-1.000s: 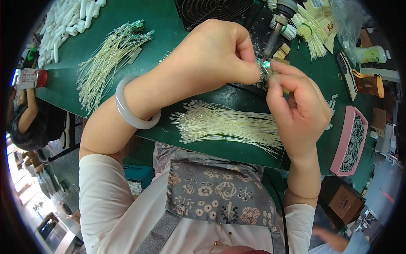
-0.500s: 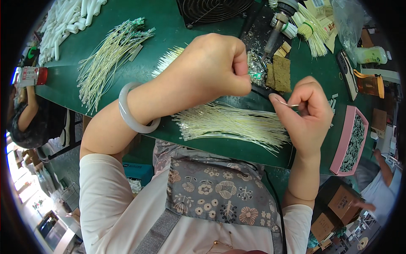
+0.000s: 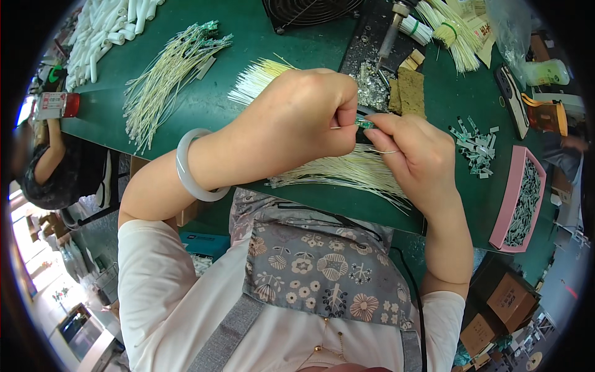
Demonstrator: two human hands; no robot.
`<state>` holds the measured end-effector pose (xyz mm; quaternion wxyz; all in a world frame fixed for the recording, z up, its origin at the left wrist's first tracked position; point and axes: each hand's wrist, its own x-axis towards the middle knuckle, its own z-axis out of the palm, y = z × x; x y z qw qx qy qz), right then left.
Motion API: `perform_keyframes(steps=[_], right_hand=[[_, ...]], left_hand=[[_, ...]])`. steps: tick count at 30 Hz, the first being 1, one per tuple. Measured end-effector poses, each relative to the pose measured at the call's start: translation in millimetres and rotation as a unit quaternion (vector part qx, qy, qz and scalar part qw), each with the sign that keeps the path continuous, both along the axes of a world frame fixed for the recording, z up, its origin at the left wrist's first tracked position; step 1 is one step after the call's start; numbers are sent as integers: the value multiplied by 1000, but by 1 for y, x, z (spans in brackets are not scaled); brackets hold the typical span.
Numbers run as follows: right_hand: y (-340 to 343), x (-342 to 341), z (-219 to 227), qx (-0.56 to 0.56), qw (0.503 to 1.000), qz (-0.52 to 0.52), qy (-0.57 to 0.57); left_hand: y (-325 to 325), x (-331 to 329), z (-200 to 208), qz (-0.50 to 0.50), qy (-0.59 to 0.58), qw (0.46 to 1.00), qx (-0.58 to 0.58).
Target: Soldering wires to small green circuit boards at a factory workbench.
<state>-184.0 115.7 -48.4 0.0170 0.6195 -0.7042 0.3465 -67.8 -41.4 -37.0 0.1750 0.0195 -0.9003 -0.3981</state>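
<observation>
My left hand (image 3: pixel 319 115), a pale bangle on its wrist, is closed with a small green circuit board (image 3: pixel 364 123) at its fingertips. My right hand (image 3: pixel 418 155) has come up against the board's other end, thumb and forefinger bent toward it. A thin silvery wire (image 3: pixel 385 150) shows between the right hand's fingers; its full length is hidden. Below both hands lies a spread bundle of pale thin wires (image 3: pixel 347 173). Another white and yellow wire bundle (image 3: pixel 257 80) is partly covered by my left forearm. Behind the hands, a soldering iron (image 3: pixel 389 40) points tip down.
Loose small boards (image 3: pixel 476 146) lie right of my right hand, beside a pink tray (image 3: pixel 503 204) of similar pieces. Sponge pads (image 3: pixel 411 92) and a black fan (image 3: pixel 310 12) stand beyond. Wired boards (image 3: pixel 173 74) and white tubes (image 3: pixel 111 31) lie left; a phone (image 3: pixel 511 102) lies right.
My right hand has moved left to meet the left hand at the green board. Loose boards behind it have come into view. The whole view has shifted slightly.
</observation>
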Motion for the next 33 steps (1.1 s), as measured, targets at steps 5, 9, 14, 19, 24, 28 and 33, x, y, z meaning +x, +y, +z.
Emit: perform_keyframes(steps=[5, 9, 14, 19, 24, 28, 33], right_hand=[[2, 1, -6, -19, 1000, 15, -16], [2, 2, 0, -19, 1000, 14, -10], [7, -1, 6, -15, 996, 6, -89], [15, -6, 21, 7, 977, -62, -204], [14, -6, 19, 11, 969, -64, -237], [13, -8, 16, 6, 970, -55, -237], [12, -10, 16, 14, 976, -25, -216]], left_hand=[[1, 1, 3, -30, -24, 999, -13], [2, 5, 6, -13, -28, 999, -25], [-3, 17, 12, 0, -107, 977, 182], [-28, 27, 6, -55, -121, 988, -78], [-26, 28, -2, -87, -135, 986, -42], [-27, 27, 1, -81, -108, 988, -76], [-25, 28, 6, -55, -118, 990, -56]])
